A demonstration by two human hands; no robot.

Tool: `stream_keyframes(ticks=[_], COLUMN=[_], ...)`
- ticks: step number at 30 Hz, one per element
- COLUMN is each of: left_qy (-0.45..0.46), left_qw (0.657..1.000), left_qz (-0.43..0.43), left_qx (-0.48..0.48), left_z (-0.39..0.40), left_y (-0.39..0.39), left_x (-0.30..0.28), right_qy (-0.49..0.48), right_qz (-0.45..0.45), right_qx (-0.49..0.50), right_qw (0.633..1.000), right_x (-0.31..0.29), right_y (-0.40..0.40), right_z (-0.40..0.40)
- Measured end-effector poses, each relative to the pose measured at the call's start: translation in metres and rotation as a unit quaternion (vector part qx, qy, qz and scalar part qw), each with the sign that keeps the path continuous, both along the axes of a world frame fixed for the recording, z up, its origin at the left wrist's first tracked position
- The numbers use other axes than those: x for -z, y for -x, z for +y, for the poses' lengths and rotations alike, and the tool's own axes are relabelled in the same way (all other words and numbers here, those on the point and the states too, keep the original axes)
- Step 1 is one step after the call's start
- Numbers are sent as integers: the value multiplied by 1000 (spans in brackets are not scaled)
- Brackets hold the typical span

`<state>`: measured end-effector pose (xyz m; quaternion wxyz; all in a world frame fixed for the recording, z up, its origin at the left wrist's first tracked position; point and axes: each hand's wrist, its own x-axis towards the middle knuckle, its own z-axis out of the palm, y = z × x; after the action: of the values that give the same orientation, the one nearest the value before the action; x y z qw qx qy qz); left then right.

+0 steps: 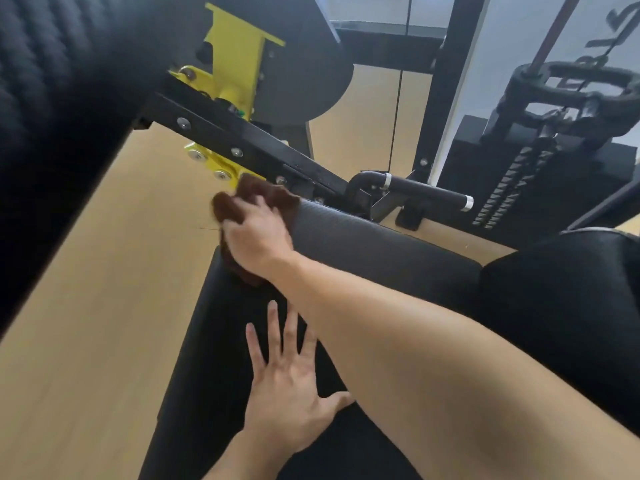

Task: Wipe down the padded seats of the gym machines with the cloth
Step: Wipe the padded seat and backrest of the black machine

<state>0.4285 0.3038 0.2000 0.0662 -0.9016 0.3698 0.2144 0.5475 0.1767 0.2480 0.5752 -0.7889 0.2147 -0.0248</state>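
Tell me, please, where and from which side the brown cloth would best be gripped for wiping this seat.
Probably from above, on the bunched middle, as the right hand does now: the brown cloth lies crumpled on the far corner of the padded seat, spilling past its edge, so a top grip gathers the folds and presses them flat. The left hand rests flat on the seat nearby.

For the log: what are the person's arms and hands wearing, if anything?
Nothing visible. The left hand and right hand are bare: no gloves, rings, watch or wristband. Both forearms are uncovered as far as the frame shows, with no sleeve edge in view.
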Motion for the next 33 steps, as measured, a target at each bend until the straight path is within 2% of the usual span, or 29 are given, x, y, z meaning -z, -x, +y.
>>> stream_keyframes(ticks=[2, 3, 4, 5, 7, 9, 11, 12, 14, 16, 18, 20, 22, 24, 25, 27, 31, 33], left_qy=[36, 92, 144, 157, 119, 113, 203, 238, 266, 262, 241, 225, 218, 223, 232, 254, 258, 235], left_qw=[999, 995, 989, 987, 989, 989, 978, 967, 925, 877, 843, 835, 841, 840, 839, 838, 802, 783], left_qz=[1, -18, -22, 12, 65, 66, 45, 30, 18, 28, 72, 119, 153, 180, 191, 208, 257, 303], left_qx=[23, 32, 32, 34, 58, 67, -7, -87, -272, -402, -475, -489, -471, -461, -453, -436, -473, -490], left_z=[-1, 3, 10, 24, 66, 122, 173, 194, 223, 239, 249, 255, 260, 264, 267, 271, 281, 279], left_y=[1, 4, 10, 17, 41, 67, 86, 94, 108, 121, 134, 149, 162, 172, 176, 183, 198, 208], left_x=[-16, -23, -30, -32, -27, -21, -28, -35, -50, -58, -65, -69, -73, -80, -84, -92, -97, -103], right_qy=[77, 108, 124, 131, 134, 131, 143, 145, 146, 157, 194, 230, 226, 160, 132, 38, -141, -205], right_qz=[16, 25, 24, 14, -1, 2, 0, -4, -15, -26, -30, -14, 58, 195, 262, 333, 382, 370], right_qx=[-149, -182, -193, -193, -192, -191, -187, -190, -212, -244, -282, -288, -191, -13, 56, 150, 319, 322], right_qw=[986, 977, 973, 972, 972, 973, 972, 971, 966, 956, 939, 930, 953, 968, 954, 930, 856, 847], right_x=[0, 4, 6, 8, 9, 10, 14, 17, 22, 26, 31, 33, 38, 44, 47, 46, 34, -3], right_y=[-5, -2, 3, 9, 24, 45, 77, 96, 141, 189, 228, 256, 280, 301, 315, 345, 406, 420], right_z=[32, 45, 54, 58, 60, 68, 90, 107, 142, 170, 180, 171, 156, 130, 114, 82, 76, 107])
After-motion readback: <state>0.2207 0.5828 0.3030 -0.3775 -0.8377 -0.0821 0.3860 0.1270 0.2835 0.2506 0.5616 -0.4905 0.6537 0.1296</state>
